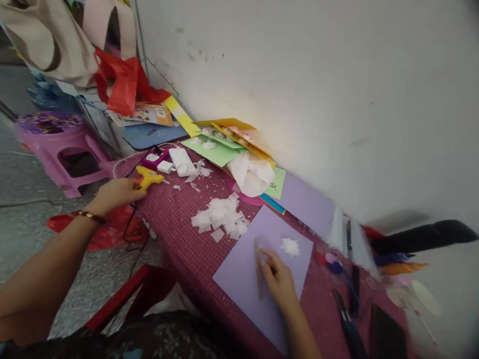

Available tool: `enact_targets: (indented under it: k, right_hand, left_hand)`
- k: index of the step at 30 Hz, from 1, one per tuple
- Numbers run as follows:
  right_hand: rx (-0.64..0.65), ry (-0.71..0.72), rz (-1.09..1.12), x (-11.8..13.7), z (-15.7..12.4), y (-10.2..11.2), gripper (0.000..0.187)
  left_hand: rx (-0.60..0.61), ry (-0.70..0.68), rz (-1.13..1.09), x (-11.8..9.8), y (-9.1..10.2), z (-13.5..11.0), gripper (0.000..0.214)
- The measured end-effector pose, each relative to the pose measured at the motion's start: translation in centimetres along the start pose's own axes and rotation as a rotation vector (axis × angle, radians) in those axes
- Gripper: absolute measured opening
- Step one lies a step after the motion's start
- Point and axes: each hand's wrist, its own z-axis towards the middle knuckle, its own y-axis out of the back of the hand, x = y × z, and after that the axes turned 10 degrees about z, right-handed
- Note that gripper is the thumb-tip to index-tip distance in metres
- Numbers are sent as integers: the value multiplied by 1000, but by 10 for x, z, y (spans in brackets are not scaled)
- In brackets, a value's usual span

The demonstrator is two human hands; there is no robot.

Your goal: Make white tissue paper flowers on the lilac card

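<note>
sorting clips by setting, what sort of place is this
Probably a craft corner, perhaps at home: a yellow glue gun, a purple sheet and a heap of white scraps suggest it.

To my left I hold a yellow glue gun (150,177), nozzle pointing right. Purple paper (235,272) lies flat before me, set askew. I touch a thin brown strip (259,278) lying on it, narrow end toward me. A ragged white tuft (290,246) sits apart, near the paper's far right corner.

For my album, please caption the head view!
Left hand holds a yellow glue gun; right hand touches a brown strip on purple paper.
</note>
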Motion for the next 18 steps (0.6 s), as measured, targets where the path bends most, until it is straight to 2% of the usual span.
enact_targets:
  k: [3, 5, 7, 10, 12, 13, 16, 18]
  right_hand:
    - [-64, 12, 15, -2, 0, 0, 43]
    - [-106, 25, 46, 0, -1, 0, 42]
    - [-136, 34, 83, 6, -2, -1, 37]
    - [-123, 65, 191, 19, -5, -5, 30]
    - [-68, 83, 342, 28, -8, -10, 32]
    - [-17, 84, 437, 32, -10, -13, 37]
    - [127, 108, 696, 42, -18, -23, 62]
    - [95, 103, 811, 46, -23, -25, 67]
  left_hand:
    - [-41, 4, -191, -3, 7, -12, 41]
    - [-137, 34, -359, -17, 10, -34, 39]
    - [-283, 59, -546, -44, 10, -63, 34]
    - [-377, 14, -803, -103, 0, -106, 30]
    - [-343, -136, -881, -151, -8, -129, 25]
    - [-299, -257, -859, -175, -12, -138, 20]
    - [-305, -595, -755, -241, -24, -155, 16]
    - [-291, -807, -734, -274, -30, -161, 12]
